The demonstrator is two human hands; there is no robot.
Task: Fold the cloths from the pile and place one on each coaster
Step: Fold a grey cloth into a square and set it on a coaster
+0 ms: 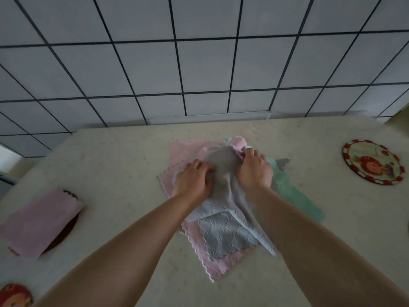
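- Centrally, in the head view, a pile of cloths [199, 247] is seen lying on the pale, speckled desk [124, 156], close to the tiled wall [199, 63].
- The top layer is formed by a grey cloth [225, 229], thin, with a faint woven pattern and scalloped edges; its far part is bunched up and raised, while its near part lies flat and creased.
- The grey cloth is gripped by the left hand [193, 181], whose fingers [204, 167] are curled into the fabric on the left of the bunched part.
- The same cloth is pinched by the right hand [255, 170] on the other side, the fingers [249, 152] being bent tightly over the fold at the far edge.
- Pink cloths [183, 149] with wavy white borders are spread beneath the grey one, at the far left and at the near side.
- A mint-green cloth [294, 196] is seen projecting from under the pile to the right.
- A folded pink cloth [37, 222] is laid on a dark round coaster [64, 234] at the left of the desk; only the rim of that coaster is visible.
- A round coaster [373, 161] with a red patterned border and a cartoon figure lies bare at the far right.
- A part of another such coaster [14, 295] is cut off by the lower left corner.
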